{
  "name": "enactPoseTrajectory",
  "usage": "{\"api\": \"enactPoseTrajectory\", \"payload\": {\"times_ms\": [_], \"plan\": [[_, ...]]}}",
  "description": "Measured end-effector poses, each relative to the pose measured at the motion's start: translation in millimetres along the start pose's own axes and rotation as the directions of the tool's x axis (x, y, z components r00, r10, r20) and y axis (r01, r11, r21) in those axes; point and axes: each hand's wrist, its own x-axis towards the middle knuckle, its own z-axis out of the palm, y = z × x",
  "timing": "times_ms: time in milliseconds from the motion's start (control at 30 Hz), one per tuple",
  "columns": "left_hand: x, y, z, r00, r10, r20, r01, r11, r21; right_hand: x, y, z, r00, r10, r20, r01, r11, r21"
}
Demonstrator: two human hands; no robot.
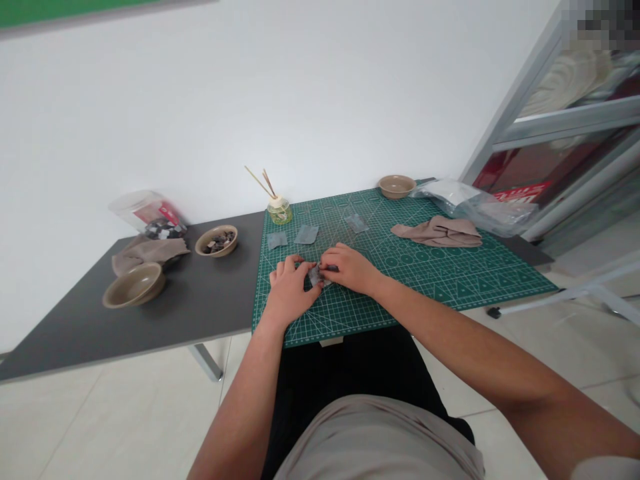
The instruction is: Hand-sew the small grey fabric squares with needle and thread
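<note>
Both hands meet over a green cutting mat (450,267) on a dark grey table (200,307). My left hand (289,288) and my right hand (350,267) pinch a small grey pouch (317,274) between their fingertips, low against the mat. Three more small grey pouches (306,234) lie flat on the mat just beyond the hands. Most of the held pouch is hidden by my fingers.
A reed diffuser bottle (279,211) stands at the mat's far edge. A beige cloth (440,232), an empty tan bowl (397,186) and clear plastic bags (475,203) sit far right. Left are stacked tan bowls (134,285), a bowl of dark pieces (217,241), another cloth (150,251) and a plastic jar (147,213).
</note>
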Motion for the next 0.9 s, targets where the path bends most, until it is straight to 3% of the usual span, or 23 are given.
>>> {"api": "enactPoseTrajectory", "payload": {"times_ms": [233,533,733,900], "plan": [[0.3,-3.0,1.8,1.0,0.017,-0.002,-0.017,1.0,0.002,0.9,0.0,-1.2,0.996,-0.083,0.038,0.079,0.992,0.102],[-0.2,-1.4,0.5,1.0,0.006,-0.001,-0.006,1.0,-0.003,-2.7,1.2,3.6,0.998,0.036,-0.044,-0.04,0.995,-0.089],[1.4,-2.3,0.3,1.0,-0.007,0.012,0.008,1.0,-0.022,0.0,0.3,1.3,0.996,-0.088,0.013,0.088,0.996,0.03],[0.6,-2.9,-0.1,1.0,0.004,0.005,-0.004,1.0,-0.015,-1.6,-1.7,0.9,0.998,-0.064,0.017,0.064,0.997,0.032]]}}
